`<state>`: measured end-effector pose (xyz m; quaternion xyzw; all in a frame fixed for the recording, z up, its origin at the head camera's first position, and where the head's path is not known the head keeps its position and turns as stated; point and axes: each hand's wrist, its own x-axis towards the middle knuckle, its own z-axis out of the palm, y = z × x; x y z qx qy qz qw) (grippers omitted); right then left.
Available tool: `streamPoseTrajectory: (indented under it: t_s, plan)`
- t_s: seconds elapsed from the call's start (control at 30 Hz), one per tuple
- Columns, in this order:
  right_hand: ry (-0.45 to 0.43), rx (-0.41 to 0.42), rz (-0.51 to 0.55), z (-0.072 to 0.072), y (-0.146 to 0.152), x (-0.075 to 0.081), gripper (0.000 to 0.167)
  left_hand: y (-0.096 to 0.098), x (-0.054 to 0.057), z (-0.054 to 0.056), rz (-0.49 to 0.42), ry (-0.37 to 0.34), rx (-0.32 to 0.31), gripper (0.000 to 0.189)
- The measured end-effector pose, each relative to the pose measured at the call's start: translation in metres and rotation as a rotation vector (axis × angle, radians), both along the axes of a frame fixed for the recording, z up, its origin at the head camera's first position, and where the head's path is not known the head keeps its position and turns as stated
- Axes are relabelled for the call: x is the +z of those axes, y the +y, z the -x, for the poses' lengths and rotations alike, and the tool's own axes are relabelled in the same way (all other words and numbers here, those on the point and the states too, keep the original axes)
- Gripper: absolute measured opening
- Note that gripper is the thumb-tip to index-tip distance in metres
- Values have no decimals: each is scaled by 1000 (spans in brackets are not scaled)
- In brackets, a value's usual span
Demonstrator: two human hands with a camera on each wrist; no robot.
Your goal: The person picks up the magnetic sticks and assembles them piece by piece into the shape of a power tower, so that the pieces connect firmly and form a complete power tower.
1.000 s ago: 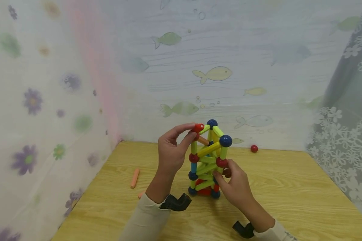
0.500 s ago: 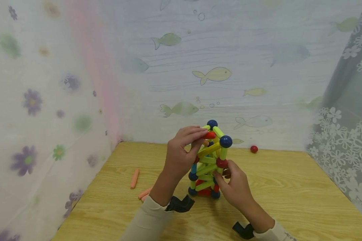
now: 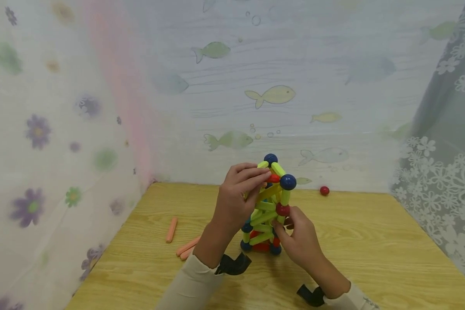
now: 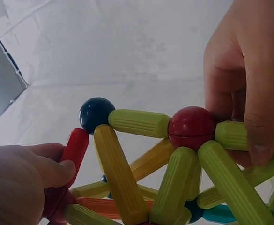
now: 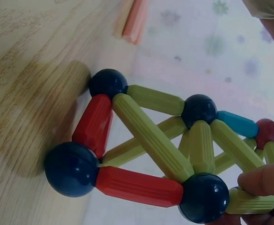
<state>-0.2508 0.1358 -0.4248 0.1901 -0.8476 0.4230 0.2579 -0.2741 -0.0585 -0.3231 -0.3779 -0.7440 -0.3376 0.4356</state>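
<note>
A tower of magnetic sticks and balls (image 3: 264, 217) stands upright on the table, mostly yellow-green with dark blue and red balls. At its top my left hand (image 3: 236, 196) pinches a red magnetic stick (image 4: 77, 146) between thumb and fingers. One end of that stick meets a dark blue ball (image 4: 97, 115); the other is by a red ball (image 4: 57, 205) under my fingers. Lower on the right side, my right hand (image 3: 301, 237) holds a yellow-green magnetic stick (image 5: 251, 201) of the tower, just below a red ball (image 3: 282, 209). My left hand hides the tower's upper left corner in the head view.
Several orange sticks (image 3: 172, 229) lie on the wooden table (image 3: 364, 249) left of the tower. A loose red ball (image 3: 324, 190) sits at the back edge. Patterned cloth (image 3: 186, 129) hangs behind and at both sides.
My left hand has moved right with the red stick, swinging it from the tower's upper left corner across to the front right blue ball. The right hand keeps its hold.
</note>
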Motion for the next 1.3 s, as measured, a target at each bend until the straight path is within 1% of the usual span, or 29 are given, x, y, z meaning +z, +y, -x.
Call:
streamPoseTrajectory:
  t_s: [0.13, 0.27, 0.47, 0.6, 0.7, 0.77, 0.8, 0.87, 0.97, 1.03, 1.1, 1.17, 1.2, 1.27, 1.3]
  plan:
    - [5, 2, -4, 1, 0, -1, 29, 1, 0, -1, 26, 23, 8, 25]
    - [5, 3, -10, 2, 0, -1, 29, 1, 0, -2, 11, 11, 17, 29]
    - [-13, 8, -12, 1, 1, -2, 28, -2, -1, -3, -46, -54, 12, 38]
    - [-2, 11, -14, 1, 1, -2, 28, -14, -2, -1, -65, -129, -4, 44]
    - [3, 15, -13, 3, 2, -2, 28, -33, -5, -4, -64, -249, -19, 50]
    - [0, 13, -15, 3, 2, -2, 28, -53, -10, -6, -54, -360, 3, 51]
    - [-5, 14, -15, 3, 2, -2, 29, -65, -14, -6, -46, -425, 30, 49]
    - [-14, 11, -17, 3, 3, -2, 29, -91, -27, -3, -30, -558, 105, 43]
    - [-24, 12, -15, 3, 4, -2, 29, -134, -51, 9, -3, -773, 244, 35]
    - [-31, 10, -13, 4, 4, -2, 30, -162, -69, 19, 53, -904, 340, 35]
    - [-39, 7, -10, 4, 4, -1, 30, -185, -84, 26, 128, -1017, 425, 40]
    - [-49, 7, -4, 4, 3, -1, 30, -203, -95, 32, 204, -1100, 491, 48]
    - [-55, 7, -2, 5, 3, -1, 29, -209, -98, 34, 235, -1134, 518, 53]
    - [-65, 8, -1, 5, 2, -1, 29, -218, -103, 35, 271, -1174, 554, 60]
    - [-69, 10, 2, 5, 1, -1, 29, -221, -104, 36, 289, -1179, 569, 60]
